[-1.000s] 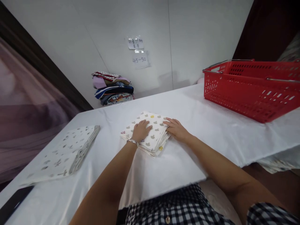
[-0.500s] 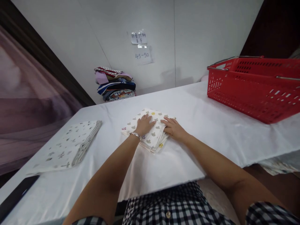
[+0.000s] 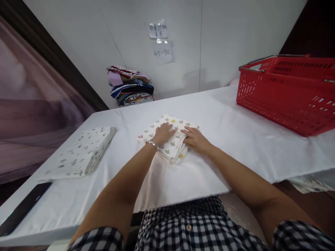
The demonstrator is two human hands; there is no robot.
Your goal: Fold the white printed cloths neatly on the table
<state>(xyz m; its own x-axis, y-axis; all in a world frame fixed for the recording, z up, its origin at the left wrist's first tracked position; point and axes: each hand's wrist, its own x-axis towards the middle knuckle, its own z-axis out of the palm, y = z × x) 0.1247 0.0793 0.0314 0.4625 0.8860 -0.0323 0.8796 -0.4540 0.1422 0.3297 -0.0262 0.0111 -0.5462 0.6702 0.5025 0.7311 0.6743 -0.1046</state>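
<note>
Two hands (image 3: 163,134) (image 3: 198,141), loosely spread, touching folded cloth (image 3: 171,143)

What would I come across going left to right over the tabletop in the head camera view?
Flat black phone-like object, spot-printed folded cloth, clothes stack, left hand, right hand, red basket.

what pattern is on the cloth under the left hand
The cloth has mostly grey motifs on white; see head view.

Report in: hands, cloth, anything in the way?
Left hand spread on folded white printed cloth; right hand at its right edge. Red perforated plastic basket stands apart, not in the way.
</note>
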